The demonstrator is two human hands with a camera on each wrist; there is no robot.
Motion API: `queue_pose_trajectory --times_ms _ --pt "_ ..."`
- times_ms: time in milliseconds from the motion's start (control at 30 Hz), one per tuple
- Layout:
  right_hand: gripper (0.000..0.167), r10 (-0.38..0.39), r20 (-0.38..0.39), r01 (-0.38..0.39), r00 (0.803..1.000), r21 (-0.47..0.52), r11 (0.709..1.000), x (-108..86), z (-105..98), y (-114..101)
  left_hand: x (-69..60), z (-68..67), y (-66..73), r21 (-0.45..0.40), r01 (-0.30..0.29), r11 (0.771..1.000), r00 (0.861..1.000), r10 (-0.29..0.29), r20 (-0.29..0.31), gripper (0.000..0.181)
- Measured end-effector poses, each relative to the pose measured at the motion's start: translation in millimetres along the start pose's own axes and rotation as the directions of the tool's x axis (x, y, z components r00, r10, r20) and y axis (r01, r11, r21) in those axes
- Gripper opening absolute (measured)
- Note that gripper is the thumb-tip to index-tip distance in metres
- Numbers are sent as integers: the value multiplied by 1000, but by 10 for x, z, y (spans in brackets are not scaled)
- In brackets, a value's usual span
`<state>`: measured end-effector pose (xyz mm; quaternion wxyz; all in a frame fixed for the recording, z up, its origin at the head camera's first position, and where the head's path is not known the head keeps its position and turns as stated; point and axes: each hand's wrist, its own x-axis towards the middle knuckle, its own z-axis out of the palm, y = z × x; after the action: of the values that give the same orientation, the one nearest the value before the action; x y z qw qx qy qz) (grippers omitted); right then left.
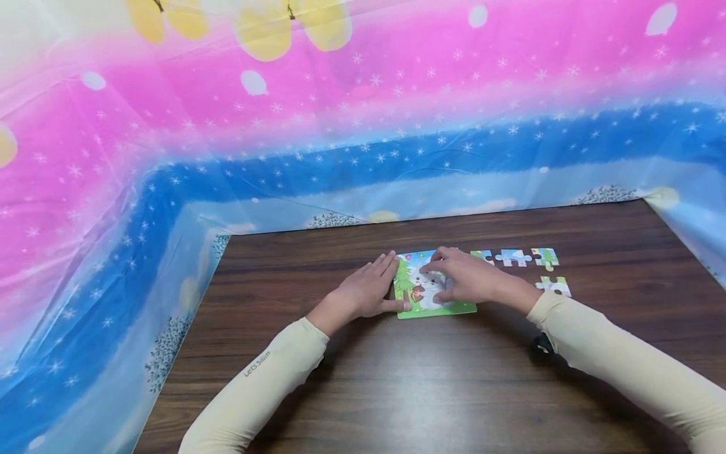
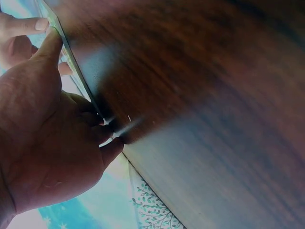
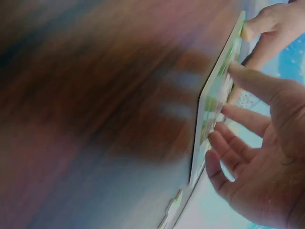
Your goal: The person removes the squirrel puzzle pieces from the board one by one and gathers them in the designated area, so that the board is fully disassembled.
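A picture puzzle board [image 1: 437, 311] with a white animal figure, a green tree and a green lower edge lies flat on the brown table. My left hand [image 1: 367, 289] rests at its left edge, fingers straight and thumb on the lower left corner. Over the right part of the board is my right hand [image 1: 467, 277], its fingertips touching the picture, fingers bent and spread. The right wrist view shows this hand [image 3: 267, 152] with thumb and fingertips on the board's surface [image 3: 209, 102]. Whether a piece lies under those fingertips is hidden.
Right of the board lie several loose puzzle pieces: one [image 1: 482, 255] partly behind the right hand, one blue and white [image 1: 513, 257], one with a green tree [image 1: 546, 257] and one lower down [image 1: 554, 285]. A patterned cloth [image 1: 363, 164] hangs behind the table [image 1: 397, 378].
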<state>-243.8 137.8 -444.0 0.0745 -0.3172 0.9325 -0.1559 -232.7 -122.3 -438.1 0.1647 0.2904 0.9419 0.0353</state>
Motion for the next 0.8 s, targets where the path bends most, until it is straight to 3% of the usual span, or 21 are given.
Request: queue_pose_trajectory --times_ms 167,367,800 --pt "80 59 0 -59 998 72 996 17 1 -33 -11 14 11 -1 6 1000 1000 -6 -3 101" --pt "72 112 29 -115 993 139 984 58 -2 -25 -6 15 9 -4 6 1000 1000 -6 -8 101" --pt "62 82 80 -104 993 344 933 99 5 93 7 25 9 -23 22 999 1000 -22 -1 103"
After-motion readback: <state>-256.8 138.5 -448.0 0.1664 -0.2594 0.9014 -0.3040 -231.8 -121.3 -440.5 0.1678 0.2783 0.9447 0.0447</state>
